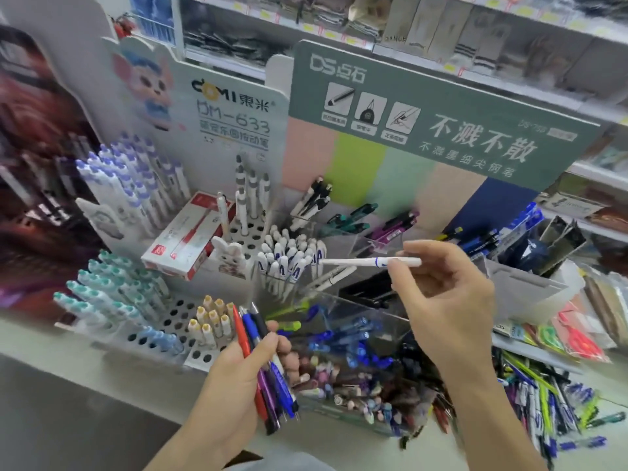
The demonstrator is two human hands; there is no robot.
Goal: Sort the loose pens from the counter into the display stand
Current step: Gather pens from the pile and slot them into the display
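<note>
here, right hand (445, 300) fingers pinching white pen (367, 262), left hand (238, 372) gripping pen bundle (268, 368), tips blurred

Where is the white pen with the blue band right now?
In the head view, right of centre: the right hand pinches the white pen level in the air, its tip pointing left toward the cluster of white-capped pens.

Even, bright indoor light falls from above, with soft, faint shadows and no harsh glare. Wide-angle distortion bends the shelves (441, 39) along the far side and tilts the green sign (441, 124). Motion blur smears the edges, especially the dark poster (37, 158) at left; the centre is sharper.
</note>
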